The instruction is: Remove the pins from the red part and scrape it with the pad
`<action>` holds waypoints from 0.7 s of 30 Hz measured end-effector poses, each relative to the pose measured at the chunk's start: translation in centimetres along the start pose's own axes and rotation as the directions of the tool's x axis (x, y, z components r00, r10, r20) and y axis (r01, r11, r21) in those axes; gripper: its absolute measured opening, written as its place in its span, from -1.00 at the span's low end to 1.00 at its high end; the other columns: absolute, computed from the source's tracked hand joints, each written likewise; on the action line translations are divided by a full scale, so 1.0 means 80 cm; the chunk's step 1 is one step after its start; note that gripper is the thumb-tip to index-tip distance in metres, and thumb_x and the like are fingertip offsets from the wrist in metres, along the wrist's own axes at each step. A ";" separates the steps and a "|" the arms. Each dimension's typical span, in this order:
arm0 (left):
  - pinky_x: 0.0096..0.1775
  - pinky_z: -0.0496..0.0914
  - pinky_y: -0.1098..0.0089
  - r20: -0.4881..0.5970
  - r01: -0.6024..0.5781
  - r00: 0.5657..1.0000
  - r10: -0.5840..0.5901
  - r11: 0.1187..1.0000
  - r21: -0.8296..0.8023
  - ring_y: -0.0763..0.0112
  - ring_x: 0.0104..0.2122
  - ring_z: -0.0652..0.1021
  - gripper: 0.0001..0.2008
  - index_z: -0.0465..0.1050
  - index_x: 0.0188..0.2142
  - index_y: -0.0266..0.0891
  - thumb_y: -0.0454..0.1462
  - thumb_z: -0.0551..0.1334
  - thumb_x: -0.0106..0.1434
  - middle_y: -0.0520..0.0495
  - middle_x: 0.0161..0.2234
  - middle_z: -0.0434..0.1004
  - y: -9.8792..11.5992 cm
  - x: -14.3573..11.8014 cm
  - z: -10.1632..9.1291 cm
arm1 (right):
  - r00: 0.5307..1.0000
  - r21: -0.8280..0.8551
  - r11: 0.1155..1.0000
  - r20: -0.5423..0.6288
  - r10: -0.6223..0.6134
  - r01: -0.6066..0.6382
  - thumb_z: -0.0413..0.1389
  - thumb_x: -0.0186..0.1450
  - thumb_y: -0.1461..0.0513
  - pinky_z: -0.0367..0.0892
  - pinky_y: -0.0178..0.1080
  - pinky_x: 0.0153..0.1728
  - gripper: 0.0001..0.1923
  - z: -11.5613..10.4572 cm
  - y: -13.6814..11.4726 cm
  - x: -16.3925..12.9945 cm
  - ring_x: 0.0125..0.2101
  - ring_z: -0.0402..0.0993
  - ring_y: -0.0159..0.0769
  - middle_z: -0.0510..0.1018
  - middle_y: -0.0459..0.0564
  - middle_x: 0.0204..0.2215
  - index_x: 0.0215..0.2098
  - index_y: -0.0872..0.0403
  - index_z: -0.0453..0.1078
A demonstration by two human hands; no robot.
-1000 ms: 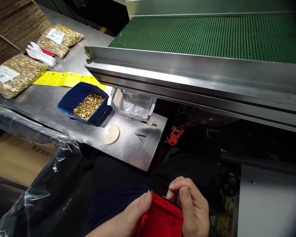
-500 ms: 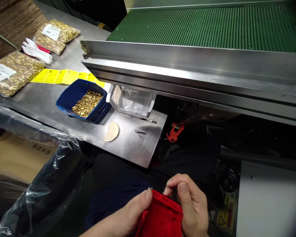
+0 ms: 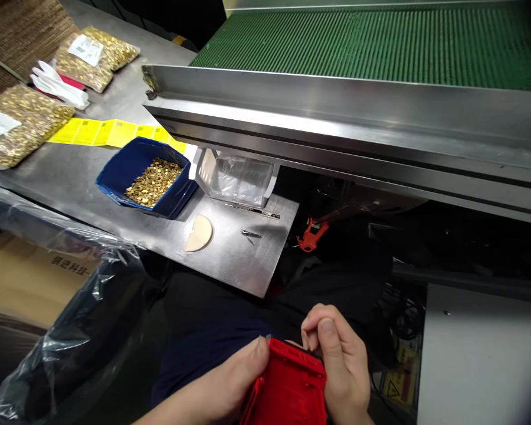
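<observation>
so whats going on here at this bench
A person sits at a steel worktable beside a green conveyor belt, holding a red plastic part low over their lap. The left hand grips its left edge, while the right hand pinches at its top right corner. On the table, untouched, sit a blue tray of small brass pieces, sealed bags of the same, and a strip of yellow labels.

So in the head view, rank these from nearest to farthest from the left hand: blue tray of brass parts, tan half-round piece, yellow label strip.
From the left hand:
1. Tan half-round piece, on the steel plate.
2. Blue tray of brass parts, behind it, further left.
3. Yellow label strip, beyond the tray.
</observation>
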State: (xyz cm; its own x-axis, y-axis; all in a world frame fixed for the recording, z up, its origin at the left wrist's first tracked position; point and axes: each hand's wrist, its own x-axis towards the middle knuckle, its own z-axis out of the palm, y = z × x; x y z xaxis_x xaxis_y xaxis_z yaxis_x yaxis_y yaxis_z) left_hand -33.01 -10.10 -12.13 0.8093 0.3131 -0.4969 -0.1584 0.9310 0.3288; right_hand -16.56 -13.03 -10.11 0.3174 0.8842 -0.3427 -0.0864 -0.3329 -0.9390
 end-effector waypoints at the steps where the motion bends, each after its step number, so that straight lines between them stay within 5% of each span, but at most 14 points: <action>1: -0.01 0.42 0.12 0.003 -0.011 1.000 0.011 1.000 0.009 -0.07 0.00 0.57 -0.19 0.53 0.09 -0.34 0.31 0.14 0.25 -0.29 -0.14 0.65 -0.001 -0.001 -0.001 | 1.000 0.014 1.000 0.008 0.009 -0.010 -0.01 0.49 0.02 0.30 -0.35 -0.47 -0.61 0.001 0.000 -0.001 -0.51 0.35 -0.41 0.43 -0.08 -0.52 -0.33 0.05 0.49; 5: 0.08 0.36 0.14 0.001 -0.045 0.999 0.045 0.996 0.077 -0.02 0.01 0.55 -0.22 0.53 0.09 -0.31 0.30 0.12 0.27 -0.27 -0.03 0.60 -0.003 -0.003 -0.005 | 0.996 0.065 0.995 0.052 0.073 -0.076 -0.02 0.49 0.00 0.38 -0.32 -0.40 -0.61 0.002 -0.004 -0.003 -0.45 0.47 -0.36 0.57 -0.03 -0.44 -0.27 0.04 0.51; 11: -0.04 0.44 0.14 -0.013 -0.015 1.000 0.016 0.996 0.085 0.02 -0.13 0.59 -0.20 0.52 0.09 -0.32 0.31 0.10 0.27 -0.28 -0.12 0.61 0.000 -0.002 0.000 | 1.000 -0.034 0.999 -0.026 0.014 -0.015 -0.01 0.49 0.00 0.21 -0.36 -0.50 -0.59 0.000 0.000 -0.003 -0.56 0.26 -0.44 0.33 -0.14 -0.57 -0.38 0.05 0.45; 17: -0.01 0.43 0.15 -0.033 -0.024 0.999 0.027 0.996 0.088 0.05 -0.14 0.59 -0.21 0.54 0.04 -0.33 0.32 0.15 0.24 -0.25 -0.17 0.63 0.000 -0.001 0.002 | 0.998 0.057 0.996 0.008 0.066 -0.066 -0.02 0.49 0.01 0.35 -0.34 -0.42 -0.62 0.003 -0.002 -0.005 -0.47 0.44 -0.38 0.55 -0.05 -0.46 -0.27 0.04 0.50; 21: -0.09 0.45 0.19 -0.007 0.003 1.000 -0.003 0.999 0.047 0.13 -0.28 0.61 -0.21 0.57 -0.02 -0.35 0.32 0.14 0.24 -0.24 -0.23 0.64 0.005 0.000 0.007 | 0.998 0.028 0.998 -0.036 0.060 -0.059 0.01 0.48 0.00 0.24 -0.38 -0.49 -0.60 0.001 0.000 -0.004 -0.54 0.30 -0.44 0.38 -0.13 -0.55 -0.37 0.05 0.45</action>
State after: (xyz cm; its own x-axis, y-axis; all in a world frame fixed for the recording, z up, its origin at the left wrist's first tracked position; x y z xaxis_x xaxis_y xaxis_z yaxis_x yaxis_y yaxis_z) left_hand -32.73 -9.83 -11.56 0.8057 0.3120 -0.5035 -0.1294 0.9222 0.3644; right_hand -16.77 -13.29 -10.01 0.3452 0.8502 -0.3976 -0.1316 -0.3756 -0.9174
